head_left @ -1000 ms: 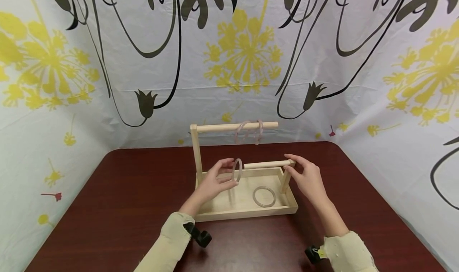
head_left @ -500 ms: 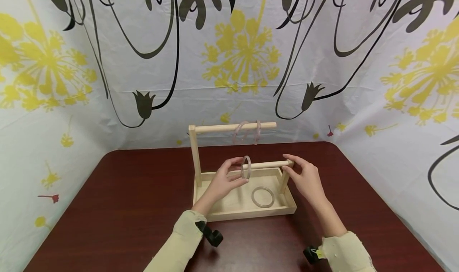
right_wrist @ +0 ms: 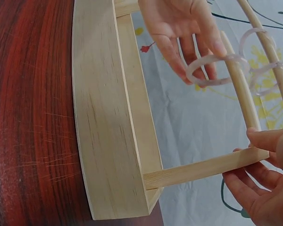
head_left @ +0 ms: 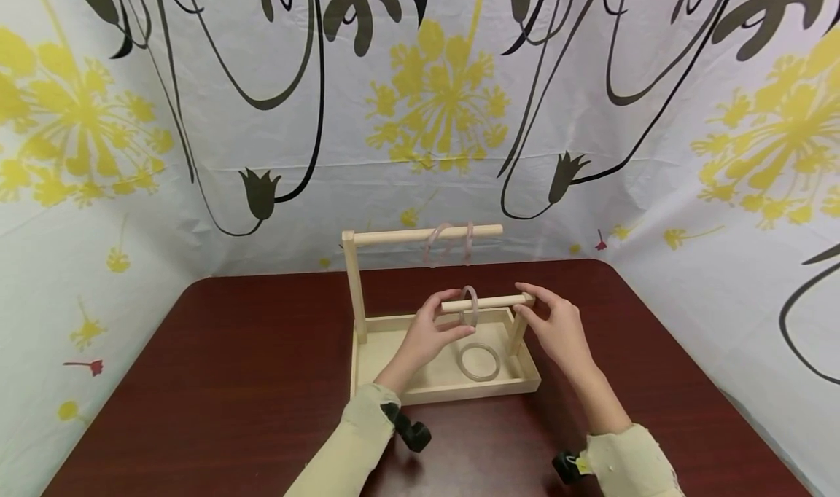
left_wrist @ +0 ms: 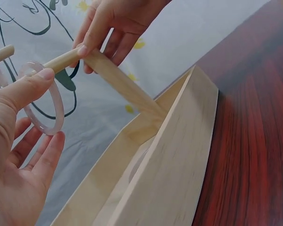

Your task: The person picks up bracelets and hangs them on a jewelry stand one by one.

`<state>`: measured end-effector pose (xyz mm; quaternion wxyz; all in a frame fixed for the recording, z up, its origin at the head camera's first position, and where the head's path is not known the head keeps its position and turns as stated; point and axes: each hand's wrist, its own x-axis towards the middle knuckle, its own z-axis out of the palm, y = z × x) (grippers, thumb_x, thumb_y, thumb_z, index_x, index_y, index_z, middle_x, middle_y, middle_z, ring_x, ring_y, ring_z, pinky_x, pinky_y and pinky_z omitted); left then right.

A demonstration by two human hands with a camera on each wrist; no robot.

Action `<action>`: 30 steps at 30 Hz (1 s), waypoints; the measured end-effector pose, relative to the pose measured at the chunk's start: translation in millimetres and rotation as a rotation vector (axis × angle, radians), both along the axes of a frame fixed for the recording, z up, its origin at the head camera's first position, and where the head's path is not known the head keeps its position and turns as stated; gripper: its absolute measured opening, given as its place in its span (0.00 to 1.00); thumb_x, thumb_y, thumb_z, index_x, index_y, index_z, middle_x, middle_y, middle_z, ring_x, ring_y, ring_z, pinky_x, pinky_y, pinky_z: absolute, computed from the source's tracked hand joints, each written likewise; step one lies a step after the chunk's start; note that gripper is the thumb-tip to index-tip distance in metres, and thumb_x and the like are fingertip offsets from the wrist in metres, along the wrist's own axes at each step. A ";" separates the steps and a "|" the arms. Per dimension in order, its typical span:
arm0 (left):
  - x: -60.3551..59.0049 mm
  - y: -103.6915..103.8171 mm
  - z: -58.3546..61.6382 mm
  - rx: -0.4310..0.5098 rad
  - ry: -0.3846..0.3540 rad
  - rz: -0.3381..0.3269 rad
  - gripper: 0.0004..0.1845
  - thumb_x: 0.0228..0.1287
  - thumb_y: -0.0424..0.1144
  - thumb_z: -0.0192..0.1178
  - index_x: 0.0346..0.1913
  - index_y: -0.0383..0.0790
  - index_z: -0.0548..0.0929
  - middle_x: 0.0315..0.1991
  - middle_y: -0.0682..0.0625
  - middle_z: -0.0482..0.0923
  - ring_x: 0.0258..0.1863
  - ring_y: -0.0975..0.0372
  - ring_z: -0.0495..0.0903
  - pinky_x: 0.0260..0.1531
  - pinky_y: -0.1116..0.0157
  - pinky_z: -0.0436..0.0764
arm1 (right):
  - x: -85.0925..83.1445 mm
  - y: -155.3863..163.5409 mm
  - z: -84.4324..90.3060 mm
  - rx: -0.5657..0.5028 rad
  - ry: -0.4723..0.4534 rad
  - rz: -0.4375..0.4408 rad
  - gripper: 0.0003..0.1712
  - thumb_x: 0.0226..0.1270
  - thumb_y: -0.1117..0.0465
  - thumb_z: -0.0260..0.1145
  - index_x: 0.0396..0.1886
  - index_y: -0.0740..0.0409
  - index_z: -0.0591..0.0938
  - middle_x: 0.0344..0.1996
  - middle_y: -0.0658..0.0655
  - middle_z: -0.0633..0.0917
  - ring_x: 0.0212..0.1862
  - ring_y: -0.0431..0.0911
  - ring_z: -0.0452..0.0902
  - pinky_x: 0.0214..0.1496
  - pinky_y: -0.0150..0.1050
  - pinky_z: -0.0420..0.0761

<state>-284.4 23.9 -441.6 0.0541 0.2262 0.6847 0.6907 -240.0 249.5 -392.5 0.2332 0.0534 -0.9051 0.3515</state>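
Note:
Between thumb and fingertips, my left hand (head_left: 425, 334) pinches a pale translucent bangle (left_wrist: 59, 103). That bangle encircles the lower wooden bar (head_left: 499, 302) of a display stand, near the bar's free end. My right hand (head_left: 559, 329) grips the stand's short post (right_wrist: 203, 167) at the top corner, where the lower bar joins it. Another bangle (head_left: 479, 380) lies flat in the stand's wooden tray (head_left: 472, 391). From the taller upper bar (head_left: 394, 236) hang pinkish bangles (head_left: 469, 245).
The stand rests on a dark red wooden table (head_left: 262, 380). Its tall post (head_left: 354, 286) rises at the tray's left. Behind the table hangs a white cloth (head_left: 367, 140) printed with yellow and dark flowers. A black wrist camera (head_left: 413, 435) sits at the left sleeve.
My left hand has moved right, carrying the bangle from beyond the lower bar's free end to around the bar. The right hand keeps its grip on the post corner.

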 end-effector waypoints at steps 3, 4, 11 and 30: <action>-0.3 7.7 0.1 0.010 -0.017 0.004 0.35 0.60 0.31 0.71 0.69 0.40 0.70 0.71 0.40 0.64 0.59 0.39 0.79 0.55 0.61 0.86 | 0.4 0.5 -0.3 0.005 0.002 0.002 0.21 0.67 0.61 0.70 0.59 0.56 0.83 0.36 0.59 0.85 0.24 0.42 0.58 0.25 0.32 0.63; -0.4 10.1 0.4 0.014 -0.027 0.003 0.35 0.59 0.31 0.71 0.69 0.41 0.70 0.71 0.40 0.65 0.59 0.39 0.79 0.55 0.61 0.86 | 0.6 0.7 -0.3 0.004 0.000 0.003 0.21 0.67 0.61 0.70 0.59 0.57 0.83 0.35 0.58 0.85 0.24 0.41 0.57 0.25 0.32 0.63; 0.6 19.9 0.5 0.039 -0.062 0.017 0.34 0.58 0.32 0.72 0.67 0.41 0.71 0.64 0.38 0.71 0.59 0.36 0.78 0.55 0.59 0.86 | 0.5 0.0 -2.0 0.006 0.006 -0.004 0.20 0.66 0.61 0.70 0.58 0.55 0.84 0.33 0.56 0.85 0.30 0.41 0.68 0.30 0.30 0.68; 4.0 12.3 -12.7 -0.120 -0.058 -0.003 0.34 0.57 0.33 0.73 0.65 0.40 0.70 0.61 0.38 0.75 0.61 0.43 0.76 0.62 0.52 0.81 | 0.2 -0.7 -1.1 0.003 0.016 -0.004 0.21 0.65 0.61 0.71 0.58 0.57 0.83 0.34 0.57 0.85 0.27 0.40 0.64 0.28 0.30 0.67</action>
